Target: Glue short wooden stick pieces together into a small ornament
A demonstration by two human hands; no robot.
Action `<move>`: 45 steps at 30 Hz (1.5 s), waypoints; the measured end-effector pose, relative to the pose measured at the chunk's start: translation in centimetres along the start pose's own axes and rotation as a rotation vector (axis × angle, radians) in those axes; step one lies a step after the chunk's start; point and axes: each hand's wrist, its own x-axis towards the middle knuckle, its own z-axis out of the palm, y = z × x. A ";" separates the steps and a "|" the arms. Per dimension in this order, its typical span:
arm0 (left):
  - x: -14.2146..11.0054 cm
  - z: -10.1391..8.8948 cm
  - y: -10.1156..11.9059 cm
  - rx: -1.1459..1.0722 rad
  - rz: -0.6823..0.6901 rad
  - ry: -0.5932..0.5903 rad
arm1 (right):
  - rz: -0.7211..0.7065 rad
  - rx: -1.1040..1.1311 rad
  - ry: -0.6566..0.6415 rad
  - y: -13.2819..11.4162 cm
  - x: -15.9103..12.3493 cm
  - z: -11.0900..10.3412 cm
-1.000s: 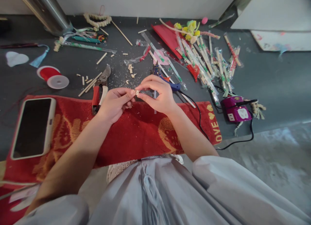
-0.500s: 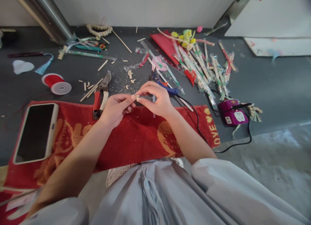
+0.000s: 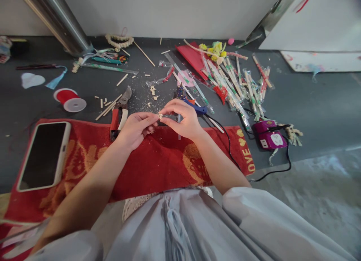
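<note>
Over the red towel (image 3: 158, 171), my left hand (image 3: 138, 129) and my right hand (image 3: 182, 118) meet fingertip to fingertip. Between them they pinch a small pale piece made of stick bits (image 3: 160, 116); its exact shape is mostly hidden by the fingers. Just left of my left hand lie pruning shears (image 3: 123, 103) with one red and one white handle. Behind my right hand rests a blue glue gun (image 3: 199, 109), partly covered by the fingers. Small joined pale pieces (image 3: 152, 90) and crumbs lie on the table beyond my fingertips.
Cut sticks (image 3: 109, 106) and a red thread spool (image 3: 70, 99) are to the left, with a phone (image 3: 43, 156) on the towel. Wrapped chopsticks (image 3: 229, 79) pile up at the right. A purple power block (image 3: 269, 135) has a black cord (image 3: 288, 156) attached.
The camera view has shifted slightly, so the table things sit a little lower. Both hands keep pinching the small pale piece, with only slight finger movement.
</note>
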 end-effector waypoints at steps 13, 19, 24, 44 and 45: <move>0.5 0.1 0.4 -0.145 0.114 0.227 | 0.244 -0.109 0.101 0.5 0.5 -1.7; 0.7 -0.3 0.6 -0.235 0.195 0.349 | 0.279 -0.428 0.154 1.5 0.5 -3.2; 0.7 -0.3 0.4 -0.248 0.180 0.332 | 0.366 -0.702 0.032 1.7 0.3 -4.9; 0.7 0.0 0.3 -0.233 0.152 0.299 | 0.548 -0.941 -0.313 2.1 -0.4 -5.6; 0.6 0.1 0.3 -0.228 0.153 0.297 | 0.544 -0.943 -0.319 2.3 -0.4 -5.5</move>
